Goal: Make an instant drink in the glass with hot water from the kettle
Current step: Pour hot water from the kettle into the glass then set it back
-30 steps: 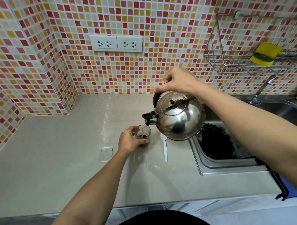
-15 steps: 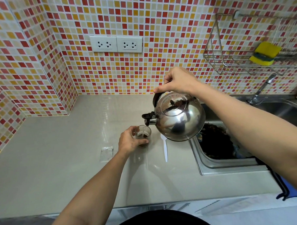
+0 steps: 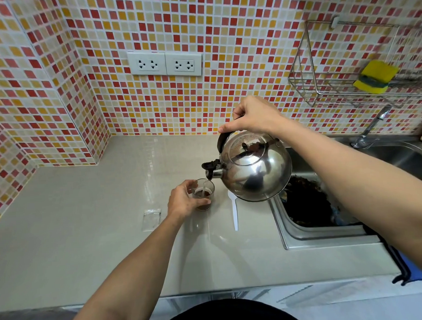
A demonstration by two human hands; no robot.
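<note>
A small clear glass [image 3: 205, 193] stands on the grey counter [image 3: 87, 228] with brown liquid in its lower part. My left hand [image 3: 182, 202] wraps around its left side. My right hand [image 3: 254, 115] grips the black handle of a shiny steel kettle [image 3: 255, 166], held in the air and tilted left. The kettle's black spout [image 3: 211, 170] hangs just above the glass rim, and a thin stream runs down into the glass.
A white plastic spoon [image 3: 234, 210] lies right of the glass, under the kettle. An empty clear sachet [image 3: 151, 219] lies to the left. A steel sink [image 3: 311, 213] with dark contents opens on the right, tap [image 3: 370, 131] behind. A wire rack [image 3: 347, 91] holds a yellow sponge.
The kettle has tipped a little further toward the glass, and the liquid in the glass looks slightly higher. Both hands keep their grips in the same places.
</note>
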